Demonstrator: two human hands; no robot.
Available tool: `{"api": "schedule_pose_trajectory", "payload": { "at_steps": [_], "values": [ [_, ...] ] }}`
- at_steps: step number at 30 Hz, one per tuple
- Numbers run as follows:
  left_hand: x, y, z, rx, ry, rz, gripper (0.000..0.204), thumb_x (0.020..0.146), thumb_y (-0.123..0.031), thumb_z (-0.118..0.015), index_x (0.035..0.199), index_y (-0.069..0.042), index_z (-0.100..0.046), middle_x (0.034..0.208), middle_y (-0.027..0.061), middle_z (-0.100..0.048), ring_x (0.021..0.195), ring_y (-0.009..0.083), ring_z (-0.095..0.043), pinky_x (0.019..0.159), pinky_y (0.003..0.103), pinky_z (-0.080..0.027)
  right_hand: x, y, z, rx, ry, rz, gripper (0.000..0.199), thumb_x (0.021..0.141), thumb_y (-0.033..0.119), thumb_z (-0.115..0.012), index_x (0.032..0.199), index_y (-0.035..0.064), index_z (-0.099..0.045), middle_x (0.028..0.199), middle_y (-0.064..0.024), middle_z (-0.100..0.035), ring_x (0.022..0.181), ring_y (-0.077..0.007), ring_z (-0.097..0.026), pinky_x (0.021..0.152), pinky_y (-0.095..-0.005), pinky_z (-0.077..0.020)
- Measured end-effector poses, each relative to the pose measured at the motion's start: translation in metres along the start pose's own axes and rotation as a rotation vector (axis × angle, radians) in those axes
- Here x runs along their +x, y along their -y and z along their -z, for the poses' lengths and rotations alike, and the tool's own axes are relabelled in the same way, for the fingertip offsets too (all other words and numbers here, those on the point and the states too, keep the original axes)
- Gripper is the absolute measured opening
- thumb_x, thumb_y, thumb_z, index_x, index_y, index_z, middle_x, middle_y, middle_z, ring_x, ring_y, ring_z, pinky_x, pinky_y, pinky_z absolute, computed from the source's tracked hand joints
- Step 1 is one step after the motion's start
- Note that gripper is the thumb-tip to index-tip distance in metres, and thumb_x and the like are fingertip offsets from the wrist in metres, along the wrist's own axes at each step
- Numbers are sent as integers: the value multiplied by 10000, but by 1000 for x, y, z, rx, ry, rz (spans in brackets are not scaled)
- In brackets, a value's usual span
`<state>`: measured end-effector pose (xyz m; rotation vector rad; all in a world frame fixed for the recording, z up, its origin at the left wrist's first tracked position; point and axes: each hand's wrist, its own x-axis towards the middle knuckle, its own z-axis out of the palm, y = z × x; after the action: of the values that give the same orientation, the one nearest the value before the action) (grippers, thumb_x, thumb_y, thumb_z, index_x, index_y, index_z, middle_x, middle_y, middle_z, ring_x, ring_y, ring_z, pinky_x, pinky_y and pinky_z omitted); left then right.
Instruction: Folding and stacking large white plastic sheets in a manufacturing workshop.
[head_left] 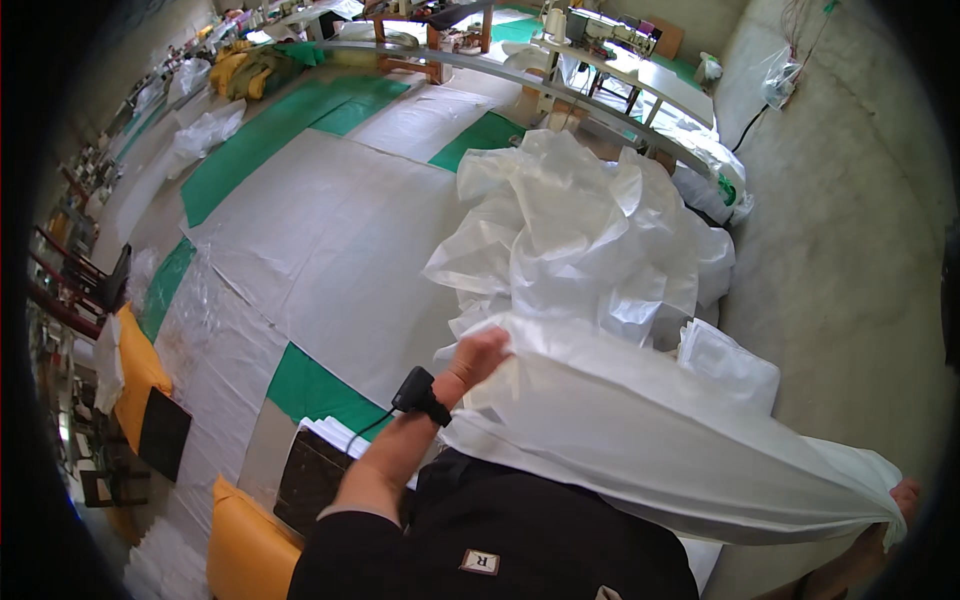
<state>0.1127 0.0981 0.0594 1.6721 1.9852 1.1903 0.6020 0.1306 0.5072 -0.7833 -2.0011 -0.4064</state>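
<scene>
A thin white sheet of plastic-like material stretches across the front of my body, pulled taut between my two hands. My left hand is closed on its upper left edge; the fingertips are partly hidden. At the far lower right, my right hand grips the bunched other end. Just beyond the stretched sheet rises a big crumpled heap of white sheeting. A folded white stack lies to the right of the heap. On my left wrist sits a black strapped device with a cable.
White and green sheeting covers the floor at left. Yellow padded seats and a dark box stand near my left side. A sewing table is at the back right, and a bare wall runs along the right.
</scene>
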Motion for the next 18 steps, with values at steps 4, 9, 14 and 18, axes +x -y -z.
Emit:
{"api": "schedule_pose_trajectory", "payload": {
  "at_steps": [4,9,14,18],
  "values": [
    [-70,56,-33,26,21,-145,71,714,-137,-609,779,-122,-635,768,73,-622,725,306,-614,615,404,-485,-28,-41,22,57,-218,-399,281,890,197,-579,997,-63,-590,938,-120,-602,888,-235,-578,829,-337,-444],
    [-147,40,-36,401,477,130,235,763,-372,-647,746,-138,-647,769,39,-643,777,285,-633,683,432,-489,-25,-31,-9,-28,-291,-565,317,917,187,-569,1122,-54,-582,1026,-86,-600,933,-175,-566,844,-279,-433],
    [-165,28,8,416,762,151,240,811,-380,-609,910,-174,-682,910,68,-650,917,285,-611,759,432,-486,-11,-58,-9,239,-2,-447,271,892,96,-608,1131,-32,-593,1082,-89,-610,979,-182,-569,864,-305,-445],
    [-143,-9,64,568,793,236,403,804,-370,-617,1148,-160,-616,1137,92,-598,1100,314,-534,890,442,-441,5,-46,-47,99,-76,-393,199,891,104,-598,1012,-53,-581,990,-78,-564,902,-179,-538,842,-311,-423]
  ]
}}
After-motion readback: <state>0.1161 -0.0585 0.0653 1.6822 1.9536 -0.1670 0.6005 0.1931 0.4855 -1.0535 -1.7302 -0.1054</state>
